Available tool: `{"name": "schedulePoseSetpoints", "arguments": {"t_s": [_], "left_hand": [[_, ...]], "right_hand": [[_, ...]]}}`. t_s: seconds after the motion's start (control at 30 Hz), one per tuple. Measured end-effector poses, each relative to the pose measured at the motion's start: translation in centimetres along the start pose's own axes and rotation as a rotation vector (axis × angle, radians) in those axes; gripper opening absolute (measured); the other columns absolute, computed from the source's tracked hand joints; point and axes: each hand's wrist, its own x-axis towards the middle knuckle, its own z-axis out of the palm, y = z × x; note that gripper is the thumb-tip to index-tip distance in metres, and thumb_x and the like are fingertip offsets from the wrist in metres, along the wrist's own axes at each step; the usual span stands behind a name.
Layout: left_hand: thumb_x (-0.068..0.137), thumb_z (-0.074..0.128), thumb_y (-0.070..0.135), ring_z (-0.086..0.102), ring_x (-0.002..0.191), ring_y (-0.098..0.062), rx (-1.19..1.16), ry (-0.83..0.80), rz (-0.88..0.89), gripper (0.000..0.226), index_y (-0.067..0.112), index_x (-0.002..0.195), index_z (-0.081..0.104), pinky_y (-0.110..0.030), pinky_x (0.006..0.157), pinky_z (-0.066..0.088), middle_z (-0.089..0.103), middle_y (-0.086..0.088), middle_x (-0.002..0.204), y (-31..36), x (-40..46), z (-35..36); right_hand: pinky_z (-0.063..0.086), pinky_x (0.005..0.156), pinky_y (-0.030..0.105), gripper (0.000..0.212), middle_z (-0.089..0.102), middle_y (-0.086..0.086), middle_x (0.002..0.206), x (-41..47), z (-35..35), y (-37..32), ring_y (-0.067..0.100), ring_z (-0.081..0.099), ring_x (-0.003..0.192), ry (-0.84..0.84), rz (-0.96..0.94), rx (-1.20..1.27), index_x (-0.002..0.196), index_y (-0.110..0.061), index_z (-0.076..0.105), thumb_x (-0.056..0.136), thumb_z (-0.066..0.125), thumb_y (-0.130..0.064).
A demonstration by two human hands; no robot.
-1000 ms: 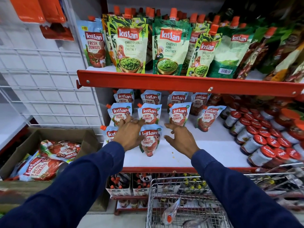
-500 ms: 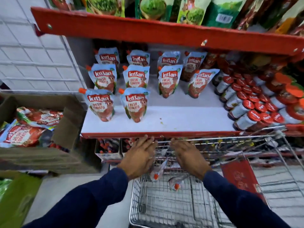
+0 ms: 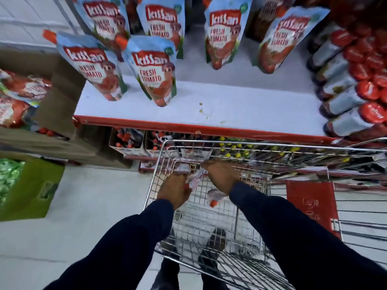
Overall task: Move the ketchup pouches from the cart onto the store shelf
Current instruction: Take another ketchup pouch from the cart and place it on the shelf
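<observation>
A ketchup pouch (image 3: pixel 195 178) sits between my two hands in the wire cart (image 3: pixel 209 227), just below the middle of the frame, its white body slanting and a red cap showing at its lower end. My left hand (image 3: pixel 173 190) is curled around its lower part, so that grip is closed on it. My right hand (image 3: pixel 222 176) lies knuckles-up just to the right of the pouch, fingers bent down into the basket; whether that grip is closed on anything I cannot tell, because the fingers are hidden under the hand. A second pouch (image 3: pixel 214 198) lies loose on the cart's mesh floor just below my right wrist, red cap pointing toward the bottom of the frame. Both my sleeves are dark blue and run down to the lower corners.

Above the cart, across the upper half of the frame, is the white store shelf (image 3: pixel 240 105) with its red front edge. Shelved ketchup pouches (image 3: pixel 154 70) stand upright on it in rows at the upper left and centre, blue with red labels. Red-capped jars (image 3: pixel 351 101) crowd the shelf's right end. At the left edge a cardboard box (image 3: pixel 56 114) holds more pouches, and a green box (image 3: pixel 31 189) stands on the floor below it.
</observation>
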Motion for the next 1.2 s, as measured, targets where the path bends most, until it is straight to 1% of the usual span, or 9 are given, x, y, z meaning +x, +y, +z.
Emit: {"name": "schedulePoseSetpoints", "arguments": {"t_s": [0.1,0.27,0.47,0.53,0.6,0.8,1.0,1.1,1.2], "left_hand": [[0.091,0.063,0.024,0.07,0.087,-0.031,-0.015,0.041,-0.058,0.026,0.01,0.11,0.071,-0.035,0.073,0.053,0.075,-0.016,0.095,0.2,0.3,0.8],[0.089,0.06,0.024,0.071,0.079,-0.031,-0.001,0.03,-0.074,0.021,0.011,0.098,0.074,-0.036,0.067,0.057,0.076,-0.014,0.087,0.2,0.7,1.5],[0.087,0.06,0.004,0.069,0.079,-0.034,-0.003,0.145,0.019,0.015,0.008,0.097,0.07,-0.033,0.062,0.048,0.074,-0.017,0.089,1.1,-0.7,-1.3],[0.082,0.061,-0.001,0.067,0.081,-0.038,-0.01,0.203,0.072,0.019,0.008,0.096,0.069,-0.036,0.064,0.05,0.072,-0.019,0.09,1.9,-1.8,-3.2],[0.078,0.064,-0.004,0.064,0.087,-0.038,-0.003,0.255,0.13,0.025,0.009,0.099,0.068,-0.039,0.071,0.053,0.069,-0.018,0.095,2.9,-3.0,-5.5],[0.075,0.065,-0.008,0.053,0.106,-0.025,-0.008,0.435,0.248,0.046,0.019,0.112,0.061,-0.037,0.086,0.052,0.061,-0.006,0.11,5.9,-5.7,-13.0],[0.085,0.065,0.003,0.05,0.105,-0.028,0.039,0.571,0.391,0.034,0.021,0.114,0.061,-0.044,0.082,0.053,0.063,-0.006,0.106,8.8,-6.3,-20.3],[0.089,0.064,0.007,0.053,0.105,-0.028,0.053,0.633,0.436,0.025,0.019,0.111,0.064,-0.044,0.083,0.053,0.066,-0.007,0.107,10.1,-5.4,-23.5],[0.092,0.061,0.009,0.057,0.098,-0.031,0.044,0.643,0.49,0.013,0.015,0.102,0.068,-0.043,0.078,0.052,0.069,-0.01,0.098,11.4,-4.0,-26.2]], "right_hand": [[0.055,0.083,0.04,0.04,0.068,0.011,0.115,1.1,0.4,-0.1,0.031,0.061,0.105,0.002,0.024,-0.097,0.11,-0.011,0.067,0.079,0.054,0.011],[0.051,0.073,0.035,0.023,0.07,0.013,0.098,1.4,-0.6,0.3,0.03,0.065,0.092,-0.027,0.01,-0.144,0.095,-0.011,0.069,0.083,0.054,0.004],[0.044,0.059,0.03,0.013,0.07,0.001,0.092,-1.9,-3.0,1.8,0.023,0.061,0.091,0.103,-0.032,-0.041,0.094,-0.022,0.071,0.09,0.06,-0.016],[0.045,0.055,0.03,0.014,0.071,-0.003,0.09,-4.0,-5.2,2.1,0.019,0.06,0.09,0.187,-0.015,0.056,0.094,-0.026,0.071,0.092,0.058,-0.022],[0.035,0.049,0.024,0.015,0.07,-0.006,0.085,-6.1,-8.0,2.2,0.015,0.06,0.085,0.25,0.004,0.164,0.094,-0.028,0.07,0.093,0.056,-0.027],[0.039,0.069,0.03,0.021,0.073,-0.008,0.095,-10.8,-16.8,2.0,0.014,0.063,0.092,0.436,-0.007,0.327,0.107,-0.033,0.069,0.095,0.056,-0.044],[0.035,0.061,0.028,0.015,0.072,-0.016,0.084,-13.1,-24.3,2.1,0.011,0.065,0.08,0.621,0.046,0.286,0.1,-0.036,0.069,0.092,0.06,-0.045],[0.029,0.053,0.021,0.013,0.054,-0.024,0.06,-13.1,-27.1,2.5,0.01,0.064,0.073,0.701,0.097,0.288,0.097,-0.038,0.069,0.09,0.062,-0.047],[0.027,0.053,0.022,0.014,0.049,-0.024,0.062,-12.2,-29.3,3.2,0.012,0.064,0.076,0.755,0.136,0.271,0.099,-0.036,0.07,0.09,0.064,-0.045]]}}
